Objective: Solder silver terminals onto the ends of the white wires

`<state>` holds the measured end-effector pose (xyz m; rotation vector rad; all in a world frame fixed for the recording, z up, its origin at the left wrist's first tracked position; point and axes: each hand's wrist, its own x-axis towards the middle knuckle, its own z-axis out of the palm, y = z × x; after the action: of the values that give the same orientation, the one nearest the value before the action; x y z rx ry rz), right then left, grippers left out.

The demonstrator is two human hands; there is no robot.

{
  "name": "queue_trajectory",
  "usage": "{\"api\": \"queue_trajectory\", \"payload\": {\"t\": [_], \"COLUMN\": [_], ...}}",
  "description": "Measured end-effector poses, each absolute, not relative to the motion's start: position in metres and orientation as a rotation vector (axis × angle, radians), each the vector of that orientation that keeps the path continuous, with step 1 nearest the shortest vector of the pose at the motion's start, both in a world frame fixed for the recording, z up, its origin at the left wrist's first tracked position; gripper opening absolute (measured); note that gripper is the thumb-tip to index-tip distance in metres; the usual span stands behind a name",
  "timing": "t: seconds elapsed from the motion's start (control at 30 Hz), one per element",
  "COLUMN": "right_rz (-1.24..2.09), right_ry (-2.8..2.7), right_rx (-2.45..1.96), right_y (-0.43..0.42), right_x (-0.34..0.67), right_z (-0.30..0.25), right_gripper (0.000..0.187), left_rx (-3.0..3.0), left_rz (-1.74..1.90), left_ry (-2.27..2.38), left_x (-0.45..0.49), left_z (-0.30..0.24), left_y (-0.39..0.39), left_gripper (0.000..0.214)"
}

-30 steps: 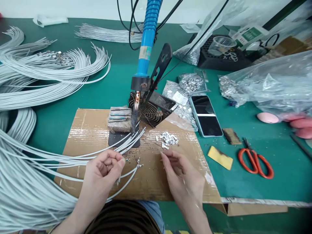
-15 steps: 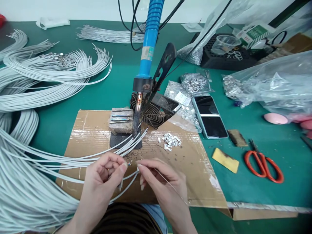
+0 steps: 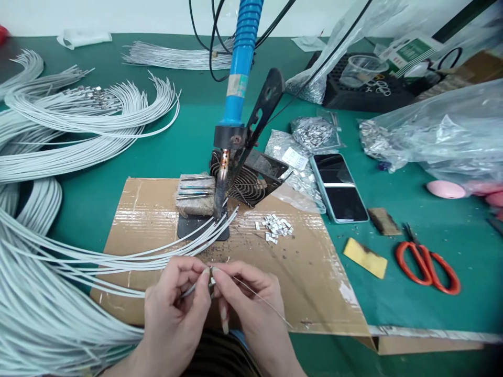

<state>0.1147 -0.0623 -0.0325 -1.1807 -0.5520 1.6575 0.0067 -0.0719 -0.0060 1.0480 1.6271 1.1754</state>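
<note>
My left hand [image 3: 178, 303] is closed in a pinch in front of the soldering iron. A small bright metal piece [image 3: 212, 281] shows between its thumb tip and the right thumb. Closed as well, my right hand [image 3: 251, 303] meets the left at the fingertips; a thin silvery wire [image 3: 263, 298], like solder, runs out across it. The fingers hide most of what they grip. Behind them, a bundle of white cables [image 3: 157, 260] reaches from the left toward the tip of the blue-handled soldering iron [image 3: 238, 78]. Loose little metal tabs [image 3: 278, 226] lie beyond my right hand.
Cardboard [image 3: 306, 293] covers the work spot. A block with metal rods [image 3: 195, 193] and a black fan [image 3: 251, 180] stand by the iron. Cable coils [image 3: 70, 152] fill the left. Rightward lie a phone [image 3: 340, 187], a yellow sponge [image 3: 365, 257] and red-handled scissors [image 3: 427, 264].
My hands have come together, the left moving right and slightly down. Their fingertips, apart before, now meet around the small piece. The iron and the cable bundle's ends have stayed put.
</note>
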Motion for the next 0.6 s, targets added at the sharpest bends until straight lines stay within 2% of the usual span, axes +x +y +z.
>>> {"api": "queue_trajectory", "payload": {"t": [0.13, 0.3, 0.43, 0.6], "right_rz": [1.588, 1.508, 1.657, 1.646], "right_ry": [-0.496, -0.572, -0.545, -0.537], "right_rx": [-1.168, -1.152, -1.070, -1.040], "right_y": [-0.066, -0.066, -0.063, -0.064], "right_x": [0.106, 0.108, 0.114, 0.116], "right_z": [-0.029, -0.028, -0.034, -0.040], "right_gripper": [0.034, 0.020, 0.017, 0.015], "left_rx": [1.044, 0.872, 0.897, 0.965], "left_rz": [1.157, 1.115, 1.153, 1.163], "left_ry": [1.624, 1.507, 1.526, 1.560], "left_x": [0.009, 0.004, 0.001, 0.002], "left_z": [-0.012, -0.010, -0.003, -0.003], "left_y": [-0.075, -0.072, -0.067, -0.066], "left_gripper": [0.009, 0.022, 0.014, 0.010]}}
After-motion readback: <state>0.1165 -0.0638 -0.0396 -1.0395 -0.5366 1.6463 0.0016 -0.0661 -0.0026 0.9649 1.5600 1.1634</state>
